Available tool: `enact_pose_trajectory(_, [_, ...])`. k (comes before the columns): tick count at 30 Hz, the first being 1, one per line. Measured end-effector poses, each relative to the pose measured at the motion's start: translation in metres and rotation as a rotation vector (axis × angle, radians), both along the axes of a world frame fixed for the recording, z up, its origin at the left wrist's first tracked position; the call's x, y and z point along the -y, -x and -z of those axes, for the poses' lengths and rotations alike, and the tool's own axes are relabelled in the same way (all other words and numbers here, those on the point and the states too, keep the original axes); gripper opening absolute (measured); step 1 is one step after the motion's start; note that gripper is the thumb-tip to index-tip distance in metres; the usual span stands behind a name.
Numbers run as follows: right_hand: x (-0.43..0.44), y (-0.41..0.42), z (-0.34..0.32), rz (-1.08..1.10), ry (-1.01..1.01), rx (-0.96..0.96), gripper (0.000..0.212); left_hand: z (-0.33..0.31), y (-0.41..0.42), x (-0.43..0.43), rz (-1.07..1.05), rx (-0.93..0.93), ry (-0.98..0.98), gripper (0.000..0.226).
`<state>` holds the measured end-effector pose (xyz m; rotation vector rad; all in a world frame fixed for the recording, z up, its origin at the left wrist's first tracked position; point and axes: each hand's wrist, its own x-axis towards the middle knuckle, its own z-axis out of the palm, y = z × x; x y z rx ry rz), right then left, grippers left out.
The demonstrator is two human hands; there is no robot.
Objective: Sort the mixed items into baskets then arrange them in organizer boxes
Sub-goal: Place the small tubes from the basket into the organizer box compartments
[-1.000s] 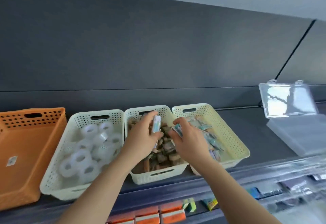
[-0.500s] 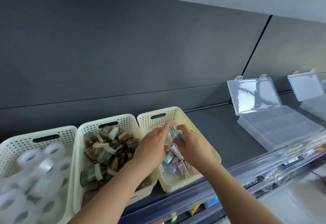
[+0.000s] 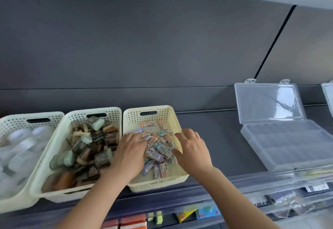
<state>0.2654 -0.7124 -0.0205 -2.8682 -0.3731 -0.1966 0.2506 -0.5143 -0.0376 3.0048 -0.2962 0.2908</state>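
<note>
Since the erasers (image 3: 155, 154) look small, light, stiff and slick-wrapped, a pinch across the long edges is advised; left hand (image 3: 130, 150) and right hand (image 3: 195, 149) are laid spread on them, nothing pinched.

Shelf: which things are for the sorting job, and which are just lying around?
For the job: basket of little pastel pieces, middle basket, basket of white rolls, clear organizer box.
Just lying around: colourful packets and orange boxes below.
</note>
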Motion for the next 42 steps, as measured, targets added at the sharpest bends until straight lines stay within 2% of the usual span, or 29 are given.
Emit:
enact_pose_trajectory(3, [0.009,0.003,0.002,0.006,-0.021,-0.079,0.045,-0.001,0.011,0.011,-0.109,0.041,-0.012,0.03])
enact_pose_trajectory(7, [0.013,-0.001,0.002,0.092,-0.016,-0.148,0.026,-0.005,0.023,0.023,-0.214,0.022,0.005,0.033])
enact_pose_trajectory(10, [0.017,-0.005,0.003,0.075,-0.049,-0.159,0.015,-0.007,0.026,0.027,-0.277,0.024,0.021,0.032])
enact_pose_trajectory(16, [0.033,-0.008,0.005,0.077,-0.216,-0.168,0.017,-0.012,0.015,0.035,-0.383,0.001,0.019,0.049])
enact_pose_trajectory(20, [0.048,-0.01,0.004,0.087,-0.278,-0.171,0.02,-0.018,0.004,0.044,-0.433,-0.031,0.08,0.035])
enact_pose_trajectory(28, [0.098,-0.021,-0.007,0.187,-0.196,-0.031,0.024,-0.03,-0.021,0.085,-0.355,0.015,0.233,0.054])
enact_pose_trajectory(33, [0.148,-0.027,-0.014,0.213,-0.163,0.015,0.019,-0.034,-0.035,0.13,-0.302,0.022,0.289,0.046])
enact_pose_trajectory(36, [0.181,-0.032,-0.013,0.206,-0.147,0.023,0.018,-0.031,-0.042,0.161,-0.289,0.024,0.31,0.051])
enact_pose_trajectory(42, [0.24,-0.043,-0.014,0.13,-0.122,-0.044,0.026,-0.023,-0.045,0.221,-0.356,-0.001,0.289,0.046])
